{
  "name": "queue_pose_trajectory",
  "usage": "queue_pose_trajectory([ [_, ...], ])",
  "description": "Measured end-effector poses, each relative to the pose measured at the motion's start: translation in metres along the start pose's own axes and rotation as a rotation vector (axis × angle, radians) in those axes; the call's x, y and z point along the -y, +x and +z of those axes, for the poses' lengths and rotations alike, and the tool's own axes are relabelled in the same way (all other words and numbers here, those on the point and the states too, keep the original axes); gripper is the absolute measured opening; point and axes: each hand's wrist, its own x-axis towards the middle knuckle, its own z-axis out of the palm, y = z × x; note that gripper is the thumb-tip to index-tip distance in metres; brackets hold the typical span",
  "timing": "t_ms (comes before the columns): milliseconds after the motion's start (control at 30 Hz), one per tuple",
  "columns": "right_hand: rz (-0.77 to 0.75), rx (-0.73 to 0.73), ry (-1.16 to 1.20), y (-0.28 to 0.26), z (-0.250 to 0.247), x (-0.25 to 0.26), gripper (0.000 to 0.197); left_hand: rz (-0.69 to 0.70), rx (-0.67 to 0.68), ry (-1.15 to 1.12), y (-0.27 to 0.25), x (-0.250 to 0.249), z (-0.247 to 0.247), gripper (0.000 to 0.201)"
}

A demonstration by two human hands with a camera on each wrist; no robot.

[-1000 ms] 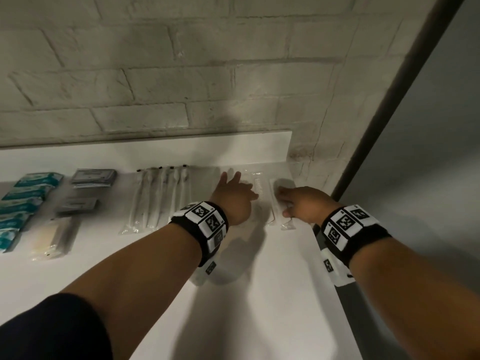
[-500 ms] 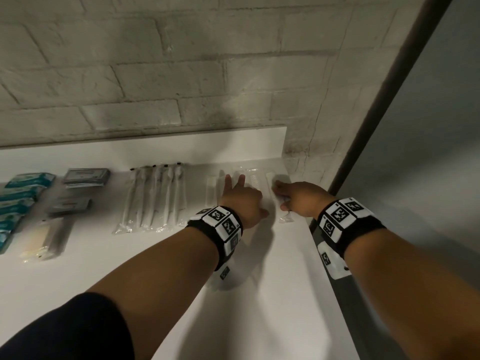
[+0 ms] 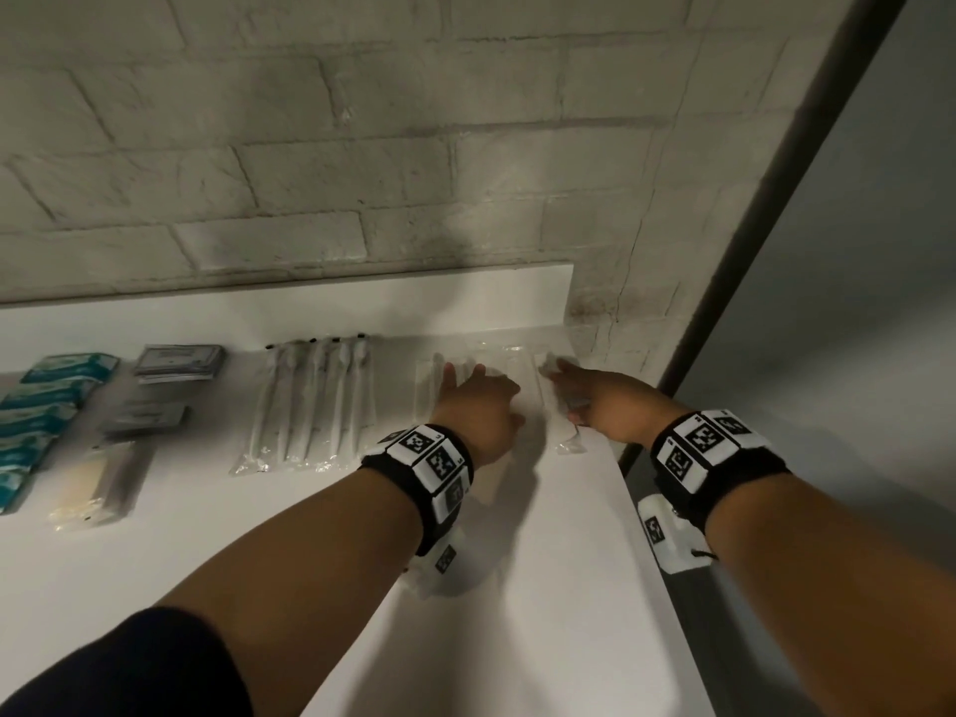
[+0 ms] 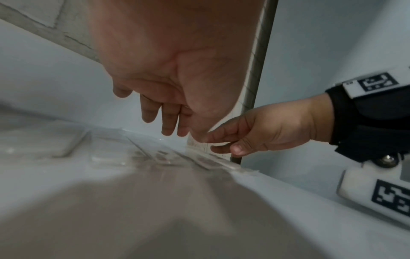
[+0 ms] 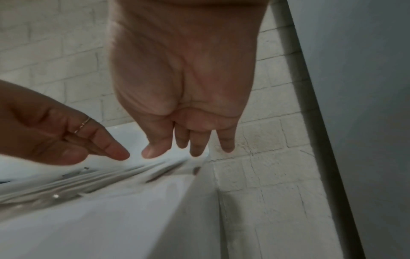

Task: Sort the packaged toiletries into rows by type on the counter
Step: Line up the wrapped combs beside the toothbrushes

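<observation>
Your left hand (image 3: 481,406) hovers with straight, loosely spread fingers over the clear packets (image 3: 509,357) at the counter (image 3: 517,639)'s back right corner. Your right hand (image 3: 605,403) reaches with relaxed fingers to the rightmost packet (image 3: 561,432); whether they touch it, you cannot tell.

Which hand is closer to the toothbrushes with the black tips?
Left. The left hand lies on the clear packets just right of the toothbrushes. The right hand is farther right, by the counter's end.
</observation>
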Motion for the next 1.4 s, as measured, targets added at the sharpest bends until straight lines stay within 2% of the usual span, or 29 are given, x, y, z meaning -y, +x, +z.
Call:
queue_pose_trajectory([
  [100, -0.006, 0.001, 0.052, -0.009, -0.003, 0.011, 0.050, 0.017, 0.009, 0.096, -0.007, 0.015, -0.004, 0.045],
  [200, -0.005, 0.103, -0.102, -0.010, -0.002, 0.034, 0.050, 0.036, 0.115, 0.224, -0.013, 0.023, -0.005, 0.045],
  [267, -0.023, 0.154, -0.211, -0.006, 0.001, 0.044, 0.051, 0.030, 0.158, 0.206, -0.016, 0.019, -0.005, 0.047],
  [367, -0.026, 0.183, -0.259, 0.000, 0.003, 0.046, 0.051, 0.015, 0.150, 0.168, -0.020, 0.011, -0.004, 0.049],
  [833, 0.022, 0.221, -0.236, -0.002, -0.001, 0.054, 0.060, -0.009, 0.172, 0.150, -0.021, 0.011, -0.007, 0.050],
  [1000, -0.037, 0.145, -0.289, -0.008, -0.004, 0.067, 0.064, -0.036, 0.106, 0.187, -0.029, 0.015, -0.008, 0.057],
  [1200, -0.101, 0.243, -0.394, -0.004, 0.001, 0.087, 0.057, -0.100, 0.284, 0.218, -0.037, 0.028, -0.012, 0.066],
  [1300, -0.086, 0.272, -0.400, -0.005, -0.002, 0.090, 0.059, -0.103, 0.284, 0.208, -0.036, 0.031, -0.009, 0.067],
  [1400, -0.108, 0.190, -0.356, -0.009, -0.005, 0.094, 0.056, -0.129, 0.269, 0.170, -0.038, 0.034, -0.012, 0.070],
])
